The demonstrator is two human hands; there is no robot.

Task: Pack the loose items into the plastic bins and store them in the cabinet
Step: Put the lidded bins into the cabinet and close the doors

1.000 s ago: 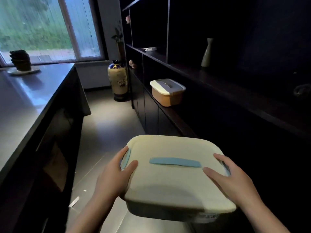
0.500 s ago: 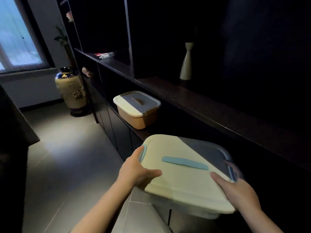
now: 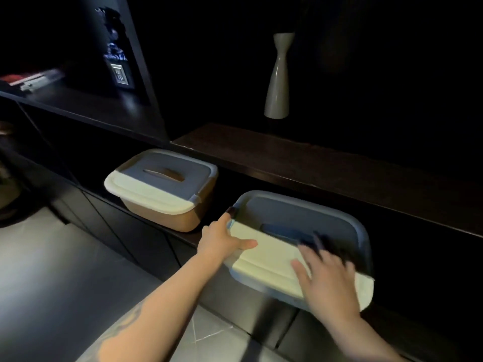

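Two lidded plastic bins sit in the open lower tier of a dark cabinet (image 3: 326, 165). The far bin (image 3: 167, 210) has a tan body and a pale lid with a slot handle; its contents are hidden. The near bin (image 3: 300, 226) has a pale lid with a blue strap handle and rests partly inside the tier, its front edge overhanging the cabinet face; its rear half lies in shadow under the shelf above. Its contents are also hidden by the lid. The two bins stand near each other, apart.

The left hand (image 3: 222, 239) is at the near bin's left front corner, fingers along the side and thumb laid across the lid, a loose grip closed on the rim. The right hand (image 3: 329, 278) lies palm-down on the lid's right front part, fingers spread flat toward the handle, clasping nothing. Both forearms reach forward from the lower edge.

A pale slender vase (image 3: 278, 77) stands upright on the shelf above.
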